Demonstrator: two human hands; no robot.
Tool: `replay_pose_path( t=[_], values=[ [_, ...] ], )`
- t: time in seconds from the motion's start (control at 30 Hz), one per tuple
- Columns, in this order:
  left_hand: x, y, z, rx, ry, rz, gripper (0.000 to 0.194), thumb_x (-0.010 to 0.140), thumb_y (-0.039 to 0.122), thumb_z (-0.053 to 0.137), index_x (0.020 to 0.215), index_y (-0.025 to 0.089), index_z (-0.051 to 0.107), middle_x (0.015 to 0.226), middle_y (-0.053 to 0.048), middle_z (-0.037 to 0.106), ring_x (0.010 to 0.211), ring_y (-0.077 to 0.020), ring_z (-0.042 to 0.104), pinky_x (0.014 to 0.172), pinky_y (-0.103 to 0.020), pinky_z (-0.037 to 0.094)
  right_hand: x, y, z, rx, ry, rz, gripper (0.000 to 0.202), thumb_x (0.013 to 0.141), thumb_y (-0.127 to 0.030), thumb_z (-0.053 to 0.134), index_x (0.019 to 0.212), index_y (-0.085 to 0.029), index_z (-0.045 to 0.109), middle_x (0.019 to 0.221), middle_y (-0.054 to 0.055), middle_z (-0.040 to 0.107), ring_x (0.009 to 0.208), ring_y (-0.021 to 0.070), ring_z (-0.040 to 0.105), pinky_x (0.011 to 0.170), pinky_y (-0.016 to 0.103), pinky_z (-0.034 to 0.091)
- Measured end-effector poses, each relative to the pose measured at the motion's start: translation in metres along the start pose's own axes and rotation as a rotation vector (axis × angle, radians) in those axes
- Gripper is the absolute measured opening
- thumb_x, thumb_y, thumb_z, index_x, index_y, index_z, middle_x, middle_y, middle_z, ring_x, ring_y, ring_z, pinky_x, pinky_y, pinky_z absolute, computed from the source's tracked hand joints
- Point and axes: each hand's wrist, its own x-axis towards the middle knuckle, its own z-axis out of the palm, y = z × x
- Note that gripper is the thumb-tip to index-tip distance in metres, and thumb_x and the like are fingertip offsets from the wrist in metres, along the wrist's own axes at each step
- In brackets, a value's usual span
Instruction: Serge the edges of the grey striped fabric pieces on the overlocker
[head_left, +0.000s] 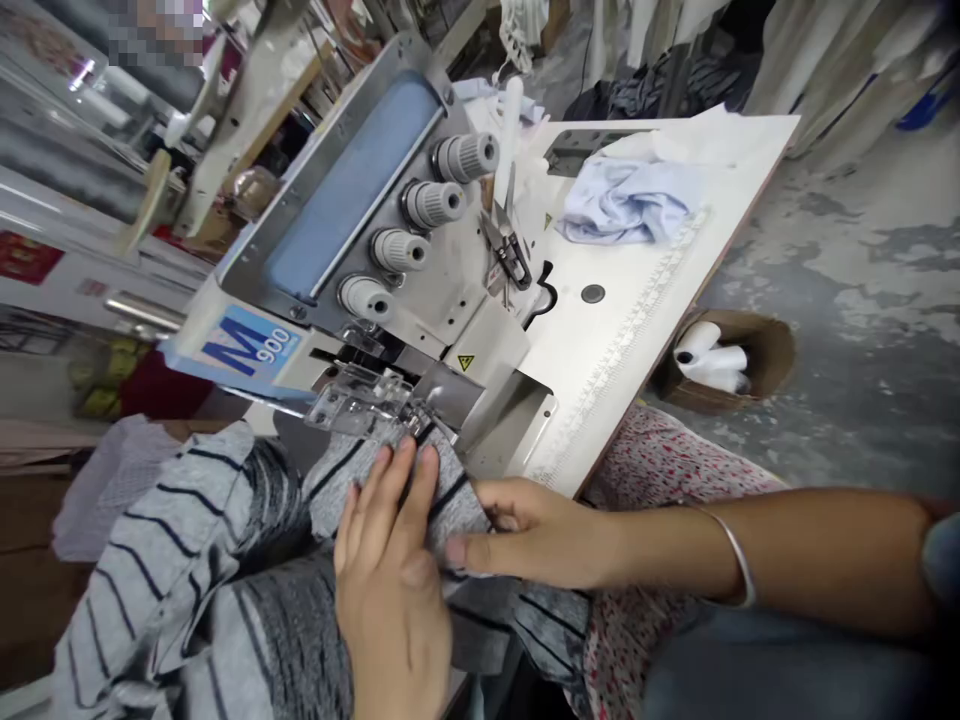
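Observation:
Grey fabric with black stripes (345, 465) lies at the needle area of a white and blue sewing machine (360, 180), its edge by the presser foot. On top of it my left hand (394, 570) rests flat, fingers stretched toward the foot. From the right, my right hand (536, 535) pinches the near part of the fabric, thumb on top and the other fingers partly hidden. More of the striped fabric (180, 540) hangs in a bunch to the left.
The white machine table (592, 340) bears a crumpled light-blue cloth (626, 200) and a pair of small snips (510, 250). Right of it on the floor stands a carton (772, 365) holding white thread cones (709, 355). Pale garments (832, 60) hang at the top right.

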Motion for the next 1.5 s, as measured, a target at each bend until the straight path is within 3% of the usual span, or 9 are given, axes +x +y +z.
replay_pose_path(
  t=[0.1,0.3,0.43,0.67,0.83,1.03,1.23,1.4,1.5],
  values=[
    [0.000,0.002,0.001,0.047,-0.007,0.026,0.055,0.100,0.052,0.014,0.145,0.035,0.041,0.152,0.002,0.040,0.143,-0.0188,0.031,0.118,-0.037,0.019,-0.007,-0.003,-0.002,0.051,0.027,0.036,0.050,0.069,-0.056,0.078,0.087,-0.016,0.054,0.079,-0.003,0.053,0.071,0.0095,0.048,0.071,0.026,0.039],
    [0.003,-0.004,-0.004,0.098,-0.052,0.056,0.050,0.102,0.045,0.021,0.147,0.033,0.036,0.154,0.000,0.037,0.144,-0.0204,0.029,0.118,-0.040,0.018,-0.005,-0.028,-0.019,-0.311,0.020,0.112,0.047,0.080,-0.059,0.068,0.071,-0.018,0.048,0.058,-0.009,0.034,0.052,0.0075,0.033,0.050,0.023,0.032],
    [0.006,-0.019,-0.008,0.080,-0.044,0.078,0.046,0.102,0.040,0.022,0.144,0.036,0.041,0.151,0.001,0.041,0.144,-0.0213,0.028,0.118,-0.043,0.017,0.002,-0.035,-0.023,-0.438,-0.040,-0.104,0.050,0.081,-0.059,0.067,0.066,-0.015,0.048,0.068,-0.005,0.040,0.065,0.0089,0.037,0.059,0.023,0.032],
    [0.005,-0.031,-0.008,0.203,0.058,0.065,0.045,0.098,0.030,0.041,0.143,0.032,0.044,0.146,-0.006,0.048,0.140,-0.0275,0.036,0.117,-0.052,0.019,-0.007,-0.026,-0.025,-0.433,-0.026,-0.094,0.036,0.085,-0.049,0.067,0.093,-0.014,0.060,0.086,0.001,0.056,0.082,0.0148,0.050,0.077,0.029,0.044],
    [-0.029,0.009,0.008,0.248,0.262,-0.080,0.052,0.093,0.023,0.052,0.144,0.020,0.043,0.148,-0.016,0.041,0.143,-0.0328,0.031,0.117,-0.052,0.022,-0.025,-0.026,-0.031,-0.393,-0.075,-0.031,0.041,0.084,-0.048,0.069,0.105,-0.015,0.060,0.097,0.004,0.059,0.091,0.0170,0.053,0.089,0.034,0.045],
    [-0.081,0.078,0.062,0.216,0.145,0.161,0.060,0.079,0.028,0.073,0.132,0.006,0.053,0.131,-0.020,0.054,0.131,-0.0344,0.042,0.111,-0.042,0.030,-0.065,-0.008,-0.034,0.087,-0.077,0.233,0.058,0.091,-0.067,0.048,0.111,-0.015,0.063,0.105,0.009,0.065,0.095,0.0187,0.060,0.095,0.035,0.044],
    [-0.092,0.084,0.064,0.235,0.304,0.047,0.033,0.079,0.009,0.071,0.111,0.012,0.065,0.094,-0.010,0.062,0.082,-0.0190,0.055,0.086,-0.034,0.039,-0.080,-0.005,-0.033,-0.007,-0.134,0.265,0.073,0.083,-0.080,0.044,0.107,-0.014,0.064,0.107,0.010,0.065,0.103,0.0192,0.057,0.093,0.033,0.043],
    [-0.095,0.084,0.072,0.202,0.275,0.063,0.042,0.076,0.017,0.076,0.116,0.010,0.062,0.095,-0.012,0.060,0.086,-0.0216,0.056,0.081,-0.034,0.043,-0.093,-0.010,-0.029,0.053,-0.094,0.340,0.075,0.084,-0.081,0.039,0.117,-0.017,0.059,0.115,0.012,0.063,0.107,0.0212,0.057,0.095,0.035,0.041],
    [-0.099,0.084,0.070,0.096,0.267,0.074,0.035,0.080,0.006,0.068,0.114,0.014,0.064,0.096,-0.009,0.064,0.086,-0.0175,0.060,0.084,-0.030,0.046,-0.096,-0.010,-0.030,0.089,-0.114,0.327,0.074,0.083,-0.081,0.040,0.112,-0.016,0.060,0.111,0.011,0.063,0.100,0.0188,0.058,0.097,0.034,0.039]
  ],
)
